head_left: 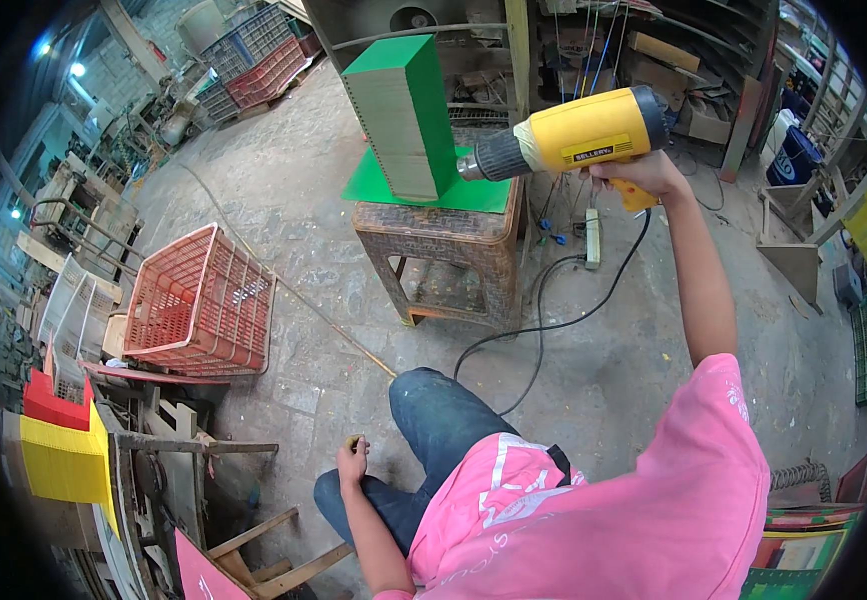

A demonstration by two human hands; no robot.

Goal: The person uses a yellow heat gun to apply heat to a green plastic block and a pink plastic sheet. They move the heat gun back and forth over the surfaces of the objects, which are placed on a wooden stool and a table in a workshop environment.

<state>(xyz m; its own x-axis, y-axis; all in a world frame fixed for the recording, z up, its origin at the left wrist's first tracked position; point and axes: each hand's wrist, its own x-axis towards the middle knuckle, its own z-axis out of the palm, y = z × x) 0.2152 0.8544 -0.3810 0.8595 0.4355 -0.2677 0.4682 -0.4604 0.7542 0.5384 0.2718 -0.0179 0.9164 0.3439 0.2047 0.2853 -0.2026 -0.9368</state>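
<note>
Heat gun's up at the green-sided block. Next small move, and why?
I'd probably raise the right hand slightly, sweeping the yellow heat gun up along the block: its nozzle appears aimed low on the green side, which rises well above it. Whether they touch, I can't tell.

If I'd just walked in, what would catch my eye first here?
Probably the bright yellow heat gun in the person's right hand, its nozzle close to a tall block with green top and side. That block stands on a green sheet atop a worn stool; a red crate sits on the floor to the left.
</note>
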